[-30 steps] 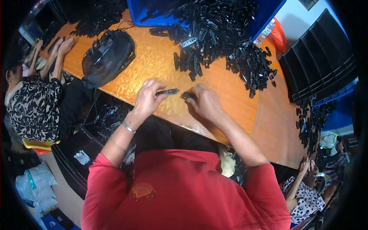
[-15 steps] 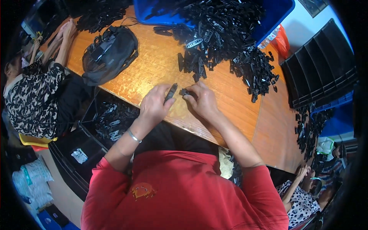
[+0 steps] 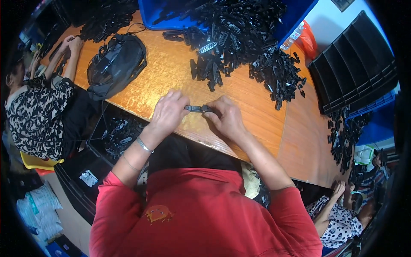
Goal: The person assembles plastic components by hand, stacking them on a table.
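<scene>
My left hand (image 3: 169, 112) grips one end of a slim black plastic piece (image 3: 194, 109), held level above the wooden table near its front edge. My right hand (image 3: 229, 118) pinches a small dark part (image 3: 206, 109) between thumb and forefinger. The two black parts meet end to end between my hands; whether they are joined I cannot tell. Beyond my hands, a heap of similar black plastic pieces (image 3: 239, 40) spills over the table, with one paler piece (image 3: 208, 47) among them.
A blue bin (image 3: 147, 15) lies behind the heap. A black mesh bag (image 3: 117, 66) sits on the table (image 3: 165, 55) at left; black stacked trays (image 3: 353, 64) stand at right. Under the table's left edge is a dark box of pieces (image 3: 117, 137). Other people (image 3: 40, 113) work at both sides.
My left hand has turned the slim black piece from tilted upright to level, and its end now meets the small part in my right hand. The view has shifted slightly.
</scene>
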Demonstrator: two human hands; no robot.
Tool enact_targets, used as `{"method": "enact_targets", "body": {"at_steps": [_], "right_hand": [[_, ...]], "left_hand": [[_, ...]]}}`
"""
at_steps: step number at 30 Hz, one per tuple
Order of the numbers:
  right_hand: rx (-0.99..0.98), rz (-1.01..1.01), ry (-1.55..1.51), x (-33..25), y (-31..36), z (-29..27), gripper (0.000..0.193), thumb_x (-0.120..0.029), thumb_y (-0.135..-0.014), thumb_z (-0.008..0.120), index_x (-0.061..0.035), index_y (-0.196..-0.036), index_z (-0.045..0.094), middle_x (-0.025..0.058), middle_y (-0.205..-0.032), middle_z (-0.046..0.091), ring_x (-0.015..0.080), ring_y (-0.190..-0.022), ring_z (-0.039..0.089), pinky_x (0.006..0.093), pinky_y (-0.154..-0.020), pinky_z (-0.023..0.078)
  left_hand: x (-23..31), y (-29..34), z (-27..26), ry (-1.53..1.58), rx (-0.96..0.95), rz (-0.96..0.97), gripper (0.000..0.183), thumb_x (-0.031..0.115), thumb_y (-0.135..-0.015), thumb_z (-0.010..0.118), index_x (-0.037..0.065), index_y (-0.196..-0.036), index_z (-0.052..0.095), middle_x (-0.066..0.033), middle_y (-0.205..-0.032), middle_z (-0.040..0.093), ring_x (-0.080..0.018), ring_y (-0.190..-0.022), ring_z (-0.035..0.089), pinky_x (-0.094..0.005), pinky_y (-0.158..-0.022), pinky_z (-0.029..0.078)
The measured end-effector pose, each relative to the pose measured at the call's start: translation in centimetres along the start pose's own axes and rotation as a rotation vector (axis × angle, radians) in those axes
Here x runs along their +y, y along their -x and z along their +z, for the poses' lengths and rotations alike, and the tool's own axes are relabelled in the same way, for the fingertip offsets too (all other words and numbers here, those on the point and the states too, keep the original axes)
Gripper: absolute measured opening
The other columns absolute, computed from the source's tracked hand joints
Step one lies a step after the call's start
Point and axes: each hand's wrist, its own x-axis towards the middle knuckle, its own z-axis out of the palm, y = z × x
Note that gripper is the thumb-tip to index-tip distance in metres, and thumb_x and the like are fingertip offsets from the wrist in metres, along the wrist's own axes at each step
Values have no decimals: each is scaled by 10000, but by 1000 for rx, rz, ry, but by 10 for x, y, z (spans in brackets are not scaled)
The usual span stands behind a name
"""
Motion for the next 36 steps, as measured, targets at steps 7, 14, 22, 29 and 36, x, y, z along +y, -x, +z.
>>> {"method": "enact_targets", "body": {"at_steps": [7,14,22,29,36], "right_hand": [[-32,17,-33,-7,-4,10,275,-122,-876,917,-19,-1113,825,162,-1019,743,361,-913,745,441,-788,590],[-18,-49,-57,2,-15,18,251,-99,-888,881,-54,-1129,830,148,-987,712,404,-887,729,488,-762,586],[-53,-182,-8,1,-36,36,143,-156,-911,846,-76,-1024,808,137,-960,687,396,-855,741,498,-715,581],[-234,-201,-23,-3,-9,21,161,-166,-959,823,-70,-1086,808,135,-1049,749,396,-941,755,484,-793,612],[204,29,234,101,23,-81,82,-115,-985,776,-69,-1030,828,166,-1046,766,381,-938,772,470,-822,630]], "left_hand": [[-18,14,21,277,122,-88,259,55,-816,903,29,-1045,784,-140,-1042,696,-382,-1040,671,-477,-926,549],[-22,13,28,293,169,-80,242,65,-809,905,26,-1027,808,-140,-988,698,-376,-1000,677,-468,-894,548],[-13,6,40,304,234,-64,212,75,-803,915,26,-973,800,-148,-960,684,-384,-967,677,-475,-864,556],[-30,34,-31,308,-229,-215,191,84,-843,905,26,-982,787,-127,-904,675,-318,-876,697,-427,-771,542],[-77,46,-104,161,-103,-359,293,35,-891,803,8,-1183,791,-193,-1150,760,-389,-1131,718,-469,-986,566]]}}
